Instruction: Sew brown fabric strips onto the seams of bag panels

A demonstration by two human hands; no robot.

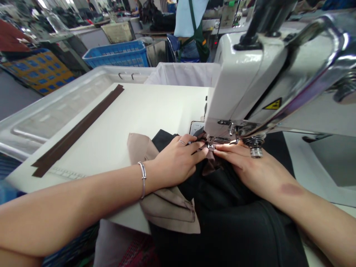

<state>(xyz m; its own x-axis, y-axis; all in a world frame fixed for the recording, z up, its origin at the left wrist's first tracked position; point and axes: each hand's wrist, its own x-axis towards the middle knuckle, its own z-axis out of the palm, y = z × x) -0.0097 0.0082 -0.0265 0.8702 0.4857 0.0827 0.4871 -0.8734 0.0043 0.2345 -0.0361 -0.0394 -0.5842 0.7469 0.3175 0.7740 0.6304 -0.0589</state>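
And there it was on my feed, both hands right up at the presser foot (210,146)! My left hand (178,159), ring on one finger and bracelet (143,180) at the wrist, came in from the left with its fingers slightly parted and pressed down on the cloth, fingertips and thumb just beside the foot; whether it pinched a fold between them, I couldn't tell. Opposite, my right hand (256,163) lay flat, fingers straight and close together, tips nearly at the metal. The black cloth (230,226) ran beneath both and spilled over the worktop's (155,107) near edge, a mauve-brown piece (213,163) bunched on it at the foot, a tan piece (169,215) poking out either side of my left wrist. Along the worktop's left edge ran dark brown strips (80,127). Containers, then: a clear plastic bin (27,126) lined that left edge, a white-lined bin (183,74) sat past the far edge, and beyond were a blue basket (119,55) and a yellow-and-blue crate (41,70), contents impossible to make out. Labels! A yellow warning triangle (273,104) on the sewing machine (233,81), ruler marks (66,172) by the near left corner, figures too small to read.
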